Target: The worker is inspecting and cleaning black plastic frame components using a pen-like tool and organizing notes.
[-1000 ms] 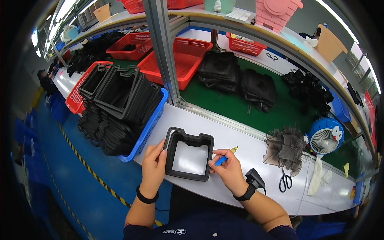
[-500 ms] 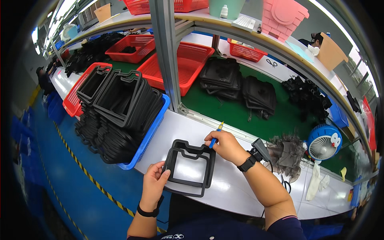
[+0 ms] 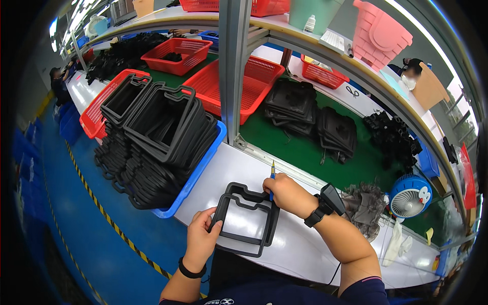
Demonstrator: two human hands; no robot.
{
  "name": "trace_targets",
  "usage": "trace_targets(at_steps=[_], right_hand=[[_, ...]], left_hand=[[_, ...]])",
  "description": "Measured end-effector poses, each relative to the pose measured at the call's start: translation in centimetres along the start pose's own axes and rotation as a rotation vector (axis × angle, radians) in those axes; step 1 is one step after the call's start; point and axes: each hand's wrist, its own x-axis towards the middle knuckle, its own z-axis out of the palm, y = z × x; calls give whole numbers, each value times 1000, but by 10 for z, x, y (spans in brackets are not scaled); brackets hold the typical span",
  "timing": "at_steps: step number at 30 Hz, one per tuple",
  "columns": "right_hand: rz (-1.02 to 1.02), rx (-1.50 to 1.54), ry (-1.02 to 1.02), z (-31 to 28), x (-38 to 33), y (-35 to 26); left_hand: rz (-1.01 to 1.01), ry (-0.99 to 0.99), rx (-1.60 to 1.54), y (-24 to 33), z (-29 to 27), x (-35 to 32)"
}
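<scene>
Fingers of the left hand [image 3: 202, 238] pinch the near left edge of a black frame [image 3: 246, 218] that lies tilted on the white table [image 3: 300, 249]. The right hand [image 3: 284, 194] is closed around a blue and yellow knife [image 3: 272, 179], its lower end touching the frame's far edge. Just left stands a blue bin [image 3: 195, 178] piled with more black frames [image 3: 157, 137].

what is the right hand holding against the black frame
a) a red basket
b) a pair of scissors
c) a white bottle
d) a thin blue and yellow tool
d: the right hand grips a thin blue and yellow tool at the far edge of the black frame, while the left hand holds the frame's near left side.
</scene>
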Motion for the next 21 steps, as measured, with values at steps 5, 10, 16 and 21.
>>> trace_targets(at_steps=[5,10,16,21], right_hand=[[62,69,15,2,-3,9],[131,210,93,5,-7,15],[232,390,320,7,-20,23],[146,250,344,7,-22,9]], left_hand=[[2,7,27,-1,1,-1],[45,28,55,-7,1,-2],[47,18,-7,-7,2,-2],[66,38,-68,-8,2,-7]])
